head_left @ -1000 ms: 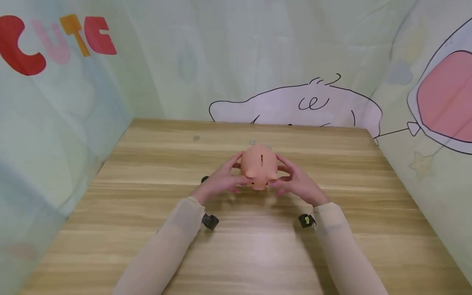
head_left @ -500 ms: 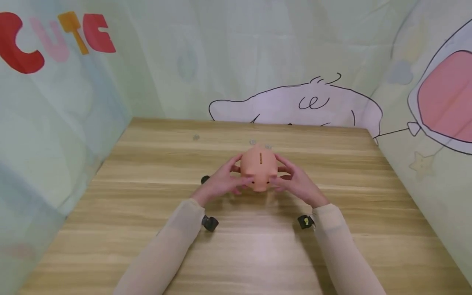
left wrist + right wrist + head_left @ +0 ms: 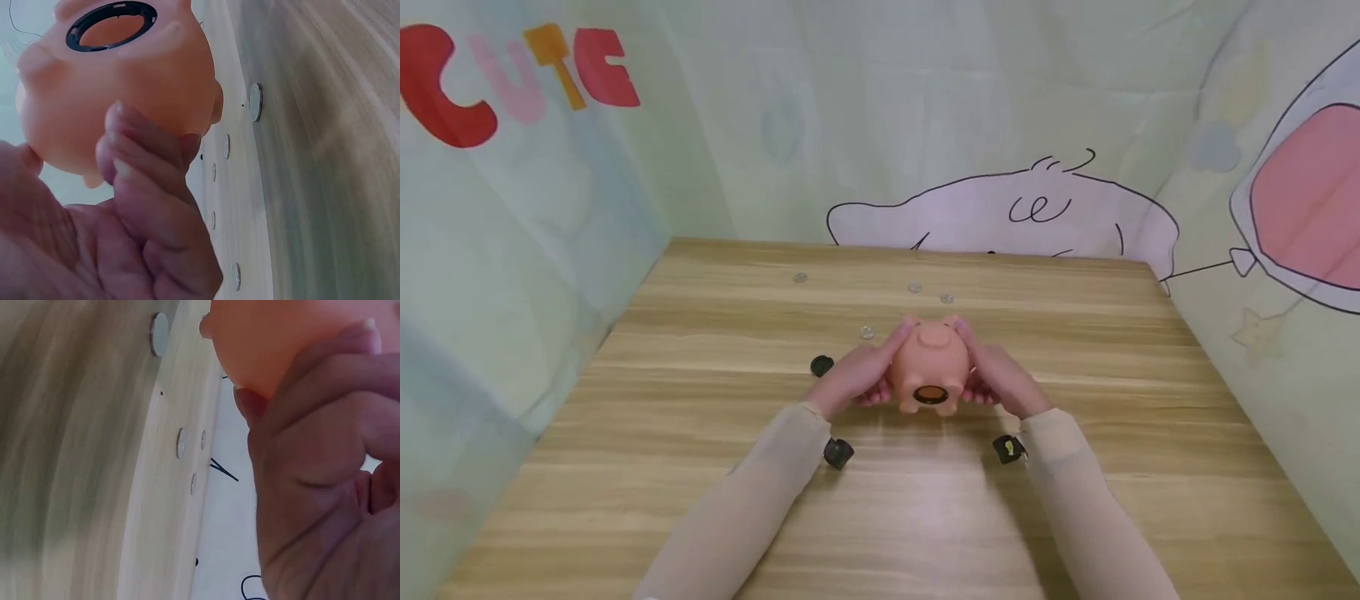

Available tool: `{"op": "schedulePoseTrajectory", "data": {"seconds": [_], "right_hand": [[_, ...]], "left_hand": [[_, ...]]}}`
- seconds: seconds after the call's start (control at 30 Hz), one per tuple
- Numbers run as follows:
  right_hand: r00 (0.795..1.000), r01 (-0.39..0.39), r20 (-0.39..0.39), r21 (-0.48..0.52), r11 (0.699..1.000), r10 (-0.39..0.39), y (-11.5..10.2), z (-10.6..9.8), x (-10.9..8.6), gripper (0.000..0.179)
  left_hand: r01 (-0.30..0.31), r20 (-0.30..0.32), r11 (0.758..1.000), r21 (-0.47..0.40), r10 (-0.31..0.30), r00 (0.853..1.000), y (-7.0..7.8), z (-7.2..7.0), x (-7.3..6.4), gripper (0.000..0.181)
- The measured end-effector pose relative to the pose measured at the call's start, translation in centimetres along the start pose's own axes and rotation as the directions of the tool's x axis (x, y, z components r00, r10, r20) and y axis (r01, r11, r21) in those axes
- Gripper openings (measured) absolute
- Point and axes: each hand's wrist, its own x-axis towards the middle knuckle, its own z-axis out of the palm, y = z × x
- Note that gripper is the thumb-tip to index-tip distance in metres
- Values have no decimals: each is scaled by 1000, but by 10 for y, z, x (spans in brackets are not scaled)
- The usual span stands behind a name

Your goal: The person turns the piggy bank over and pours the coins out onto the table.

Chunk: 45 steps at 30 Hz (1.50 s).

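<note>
A pink piggy bank (image 3: 934, 362) is held in the middle of the head view, tipped with its snout up and its belly toward me. The round belly hole (image 3: 112, 30) is uncovered, edged by a black ring. My left hand (image 3: 859, 373) grips the pig's left side, thumb up along it and the other fingers curled at the side. On the other side my right hand (image 3: 1004, 377) holds it the same way. Close beyond the left hand lies a silver coin (image 3: 867, 332). The coin slot is out of sight.
More coins lie farther back on the wooden table (image 3: 730, 333): one coin (image 3: 801, 277) at left, another coin (image 3: 914, 287) and a third coin (image 3: 947, 297) behind the pig. A round black cap (image 3: 822, 365) sits beside the left wrist. Printed cloth walls (image 3: 925, 108) border the table.
The piggy bank has turned from upright, slot on top, to snout up with its belly hole facing me. Both hands turned with it. A coin beyond the left hand now shows.
</note>
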Motion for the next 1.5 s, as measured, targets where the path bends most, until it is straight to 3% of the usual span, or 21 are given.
{"op": "schedulePoseTrajectory", "data": {"seconds": [0.17,0.37,0.5,0.63,0.93,1.3,1.4,1.5], "right_hand": [[1000,-2,14,-3,1000,2,-2,-3,0,90],[999,21,25,-13,1000,-21,-6,-8,-3,90],[995,94,38,-38,995,-93,-2,-15,-7,78],[982,174,70,1,985,-174,3,-22,-12,65],[948,283,110,140,949,-299,13,-18,-12,82],[945,303,80,145,942,-317,15,-11,-8,90],[932,353,33,137,926,-360,15,-9,-8,93],[899,438,-16,79,895,-438,13,-9,-7,94]], "left_hand": [[-14,-3,999,30,14,1000,3,-1,2,96],[-44,42,998,36,43,998,6,-5,-1,94],[-112,88,994,-7,112,990,5,-10,-2,79],[-183,123,978,-96,194,973,3,-14,-2,61],[-250,108,962,-110,261,959,-4,-16,-3,85],[-265,90,956,-125,277,957,-11,-16,-1,95],[-335,44,938,-92,340,940,-11,-17,-1,101],[-427,-4,903,-49,428,904,-10,-17,0,103]]}}
